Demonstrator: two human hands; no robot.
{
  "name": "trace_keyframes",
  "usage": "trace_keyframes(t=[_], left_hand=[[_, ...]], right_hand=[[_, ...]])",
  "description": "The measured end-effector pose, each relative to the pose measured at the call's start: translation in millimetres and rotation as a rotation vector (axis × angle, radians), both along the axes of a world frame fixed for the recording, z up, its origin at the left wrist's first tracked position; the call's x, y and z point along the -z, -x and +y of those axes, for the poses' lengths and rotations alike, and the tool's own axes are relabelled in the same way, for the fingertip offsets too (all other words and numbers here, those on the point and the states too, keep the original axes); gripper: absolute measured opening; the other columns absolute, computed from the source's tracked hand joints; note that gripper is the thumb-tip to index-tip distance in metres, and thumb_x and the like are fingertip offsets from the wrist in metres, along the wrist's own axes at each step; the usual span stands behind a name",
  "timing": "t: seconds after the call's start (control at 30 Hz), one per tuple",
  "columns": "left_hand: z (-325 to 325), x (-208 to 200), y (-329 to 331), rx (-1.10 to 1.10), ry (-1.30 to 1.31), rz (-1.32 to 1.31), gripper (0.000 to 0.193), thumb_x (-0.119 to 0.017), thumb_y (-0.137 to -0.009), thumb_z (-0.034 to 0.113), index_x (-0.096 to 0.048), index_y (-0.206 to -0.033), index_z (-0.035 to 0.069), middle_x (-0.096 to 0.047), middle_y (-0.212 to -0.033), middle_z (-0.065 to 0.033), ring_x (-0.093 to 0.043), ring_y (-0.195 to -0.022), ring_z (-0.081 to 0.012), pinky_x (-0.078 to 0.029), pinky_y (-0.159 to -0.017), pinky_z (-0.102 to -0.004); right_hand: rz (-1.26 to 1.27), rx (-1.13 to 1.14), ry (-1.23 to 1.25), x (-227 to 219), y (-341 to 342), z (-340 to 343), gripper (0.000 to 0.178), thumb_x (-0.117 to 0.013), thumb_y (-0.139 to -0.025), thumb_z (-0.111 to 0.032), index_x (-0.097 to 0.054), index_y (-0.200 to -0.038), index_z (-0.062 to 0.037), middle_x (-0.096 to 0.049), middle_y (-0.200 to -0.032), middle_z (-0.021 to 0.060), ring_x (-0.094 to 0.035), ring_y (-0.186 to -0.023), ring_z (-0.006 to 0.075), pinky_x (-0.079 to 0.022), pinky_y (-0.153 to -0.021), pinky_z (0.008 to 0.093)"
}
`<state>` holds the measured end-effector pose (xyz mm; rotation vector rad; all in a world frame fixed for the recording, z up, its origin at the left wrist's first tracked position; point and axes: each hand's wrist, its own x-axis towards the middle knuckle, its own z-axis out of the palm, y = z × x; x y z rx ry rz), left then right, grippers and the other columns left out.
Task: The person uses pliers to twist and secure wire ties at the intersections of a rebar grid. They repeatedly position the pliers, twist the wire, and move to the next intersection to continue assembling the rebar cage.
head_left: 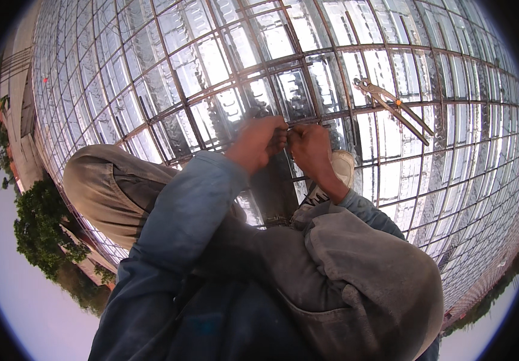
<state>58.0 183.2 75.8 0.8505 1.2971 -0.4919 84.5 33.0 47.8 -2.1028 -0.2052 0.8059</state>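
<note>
My left hand (pixel 258 144) and my right hand (pixel 310 150) meet in front of my knees, at a crossing of the rusty rebar grid (pixel 304 55). Both have curled fingers, with thumbs and fingertips pinched close together. Whatever lies between the fingertips is too small to make out. To the right of my right hand, a pair of long-handled pincers (pixel 395 108) rests across the bars, its jaws pointing to the upper left and its handles spread slightly.
Under the rebar runs shiny ribbed metal decking (pixel 217 63). My light shoe (pixel 342 171) stands on it below my right hand. Bent grey-brown trouser knees flank my arms. Trees (pixel 49 222) and a concrete strip (pixel 27 144) lie beyond the left edge.
</note>
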Motion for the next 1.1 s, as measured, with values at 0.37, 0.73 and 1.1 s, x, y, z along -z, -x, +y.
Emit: trace_keyframes(t=[0.37,0.73,1.1], left_hand=[[-8.6,-9.5,20.3,-0.008,0.051,-0.144,0.03,-0.063,-0.1,0.021,-0.059,-0.122,0.001,-0.061,-0.117,-0.0109,-0.061,-0.107,-0.0238,-0.056,-0.088,-0.0394],[-40.3,-3.5,25.8,-0.07,-0.113,-0.181,0.035,-0.063,-0.094,-0.006,-0.056,-0.129,-0.006,-0.067,-0.114,-0.0122,-0.069,-0.097,-0.0214,-0.057,-0.09,-0.0354],[-37.7,5.3,32.4,0.067,-0.207,-0.264,0.023,-0.069,-0.09,-0.007,-0.066,-0.113,-0.002,-0.071,-0.103,-0.0096,-0.068,-0.095,-0.0167,-0.055,-0.086,-0.0298]], right_hand=[[0.654,-0.549,-0.162,-37.6,-75.4,-16.4,0.033,-0.068,-0.075,-0.012,-0.074,-0.103,0.0062,-0.074,-0.079,0.0118,-0.069,-0.066,0.0176,-0.053,-0.059,0.0305],[0.75,-0.53,-0.384,-4.6,-82.9,-27.8,0.022,-0.064,-0.082,-0.014,-0.072,-0.094,0.0024,-0.07,-0.072,0.007,-0.054,-0.052,0.0089,-0.038,-0.047,0.0257],[0.239,-0.614,0.084,-3.6,-86.4,9.9,0.065,-0.07,-0.084,-0.062,-0.074,-0.062,-0.0016,-0.067,-0.059,0.0128,-0.072,-0.066,0.0312,-0.056,-0.068,0.0428]])
